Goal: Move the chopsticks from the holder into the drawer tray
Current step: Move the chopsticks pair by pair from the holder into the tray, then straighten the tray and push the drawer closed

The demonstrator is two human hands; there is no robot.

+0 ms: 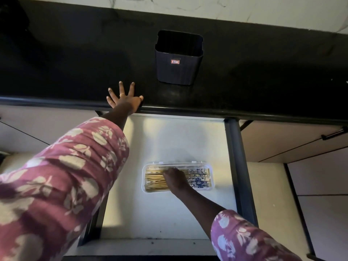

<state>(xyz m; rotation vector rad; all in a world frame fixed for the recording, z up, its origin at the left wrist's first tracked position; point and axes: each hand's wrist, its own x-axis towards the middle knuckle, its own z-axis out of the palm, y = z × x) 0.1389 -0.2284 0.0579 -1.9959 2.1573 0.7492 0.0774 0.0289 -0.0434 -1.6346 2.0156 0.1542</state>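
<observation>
A dark square holder (pixel 178 59) stands upright on the black counter, and I see nothing inside it. Below, the drawer (pixel 169 213) is pulled out, with a clear plastic tray (pixel 211 178) on its white floor. Several wooden chopsticks (pixel 154 180) with blue-patterned ends lie side by side in the tray. My right hand (pixel 176 179) rests on top of the chopsticks in the tray's middle, fingers curled over them. My left hand (pixel 124 97) lies flat on the counter's front edge, fingers spread, left of the holder.
The black counter (pixel 263 87) runs across the view with a pale marbled wall behind. Closed cabinet fronts flank the drawer, one with a dark handle (pixel 334 133) at right. The drawer's dark metal side rail (pixel 237 166) runs along its right.
</observation>
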